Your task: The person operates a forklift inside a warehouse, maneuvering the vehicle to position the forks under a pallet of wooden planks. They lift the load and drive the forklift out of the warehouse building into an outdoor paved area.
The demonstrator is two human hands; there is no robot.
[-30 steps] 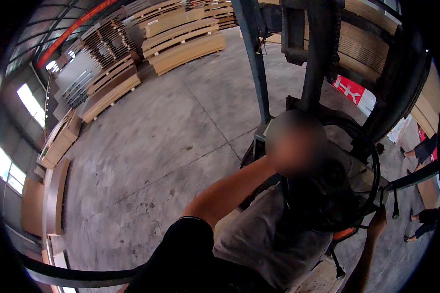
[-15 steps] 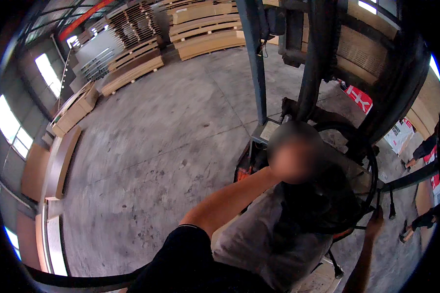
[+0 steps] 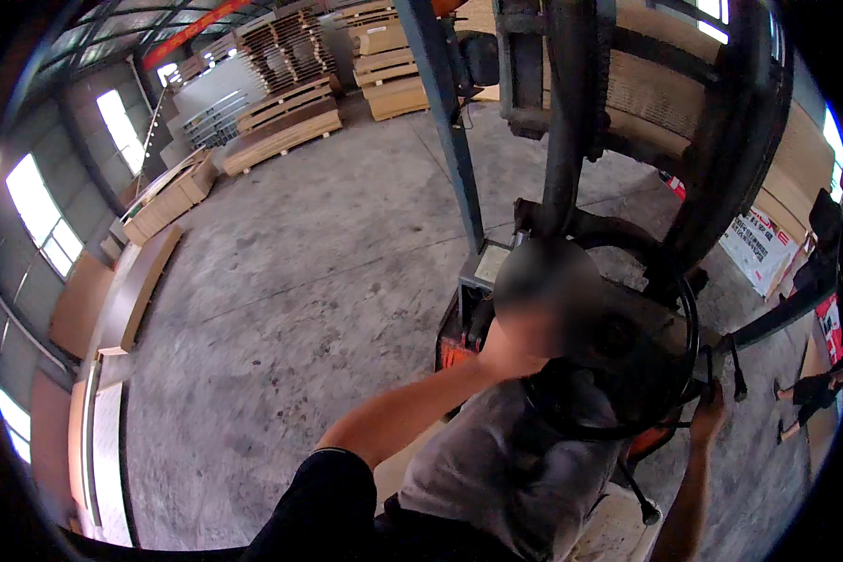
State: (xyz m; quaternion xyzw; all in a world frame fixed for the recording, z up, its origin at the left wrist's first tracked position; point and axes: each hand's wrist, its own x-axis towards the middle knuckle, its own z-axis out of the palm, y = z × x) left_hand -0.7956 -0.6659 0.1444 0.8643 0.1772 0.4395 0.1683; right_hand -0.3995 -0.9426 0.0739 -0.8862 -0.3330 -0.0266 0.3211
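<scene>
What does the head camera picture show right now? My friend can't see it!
A person's left hand, blurred out, is at the black steering wheel of a forklift, and the right hand is beside a black lever. The forklift's dark mast rises in front, with stacked boards at the grey floor's far edge.

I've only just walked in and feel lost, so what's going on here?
A person sits at the controls of a forklift. The left hand is at the left of the wheel, too blurred to show its grip; the right hand is at the levers to the right of it. The mast stands ahead, and stacked boards lie across the floor.
</scene>
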